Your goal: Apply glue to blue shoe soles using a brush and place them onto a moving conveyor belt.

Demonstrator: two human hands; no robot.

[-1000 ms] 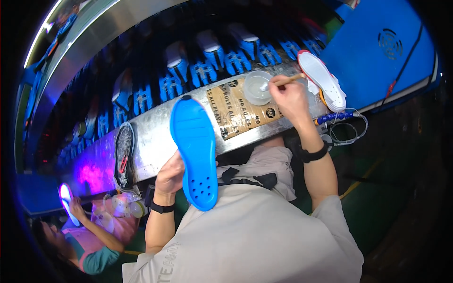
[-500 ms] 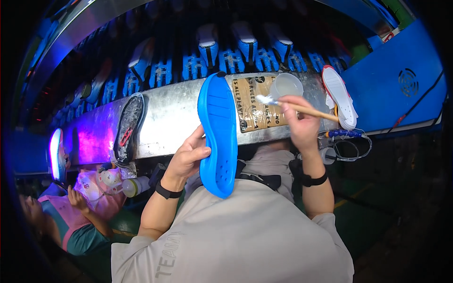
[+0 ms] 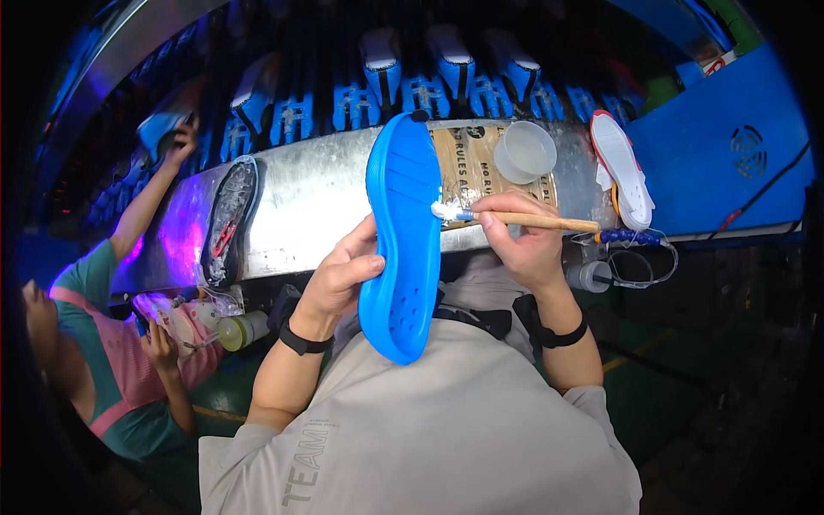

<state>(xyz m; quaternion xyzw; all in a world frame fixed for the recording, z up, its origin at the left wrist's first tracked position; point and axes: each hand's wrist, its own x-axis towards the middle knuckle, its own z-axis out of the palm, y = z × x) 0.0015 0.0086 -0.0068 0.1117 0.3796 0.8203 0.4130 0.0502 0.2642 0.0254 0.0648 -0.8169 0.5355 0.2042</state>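
My left hand (image 3: 343, 270) grips a blue shoe sole (image 3: 402, 249) by its left edge, thumb on the rim. The sole stands lengthwise before me, its hollow inner side facing me, with several small holes at the near end. Between the fingers of my right hand (image 3: 522, 236) is a wooden-handled brush (image 3: 536, 221). White bristles touch or nearly touch the sole's right rim, around its middle. Behind my right hand, a translucent plastic cup (image 3: 525, 153) stands on brown printed cardboard (image 3: 468, 167) taped to the metal bench.
A white sole with red edging (image 3: 620, 167) lies at the bench's right end, a dark sole (image 3: 230, 219) on the left. Shoe uppers on blue holders (image 3: 380, 64) line the far side. At left, a co-worker's arm (image 3: 142, 202) reaches toward a shoe.
My right hand has moved left and slightly down, bringing the brush from over the cardboard to the sole's rim. At left, the co-worker's arm has risen toward the shoe row.
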